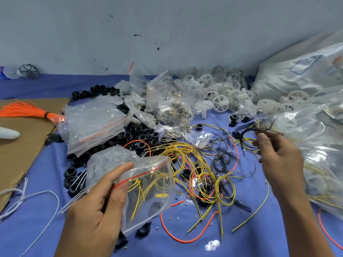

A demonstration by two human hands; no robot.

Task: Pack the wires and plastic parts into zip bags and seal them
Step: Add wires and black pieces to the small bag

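My left hand (96, 206) grips an open-mouthed zip bag (148, 182) near left. The yellow wires inside it are hazy through the plastic. My right hand (278, 154) pinches a looped black wire (248, 132), motion-blurred, right of the loose wire tangle (194, 160). The far white wheels (220, 102) are half hidden behind bags.

Surface (46, 229): blue cloth cover. Left edge: brown cardboard sheet (22, 145) lying flat. White wires (42, 191) loose at near-left corner. Centre-left: pile of black rings (137, 130), stack of empty zip bags (94, 125) partly on top of it. Far edge: heap of white wheels (220, 102). Centre: tangle of yellow-green wires (178, 147) mixed with thin black wires (222, 160). One orange wire (182, 241) looped towards near edge. Right edge: big clear sacks (297, 76).
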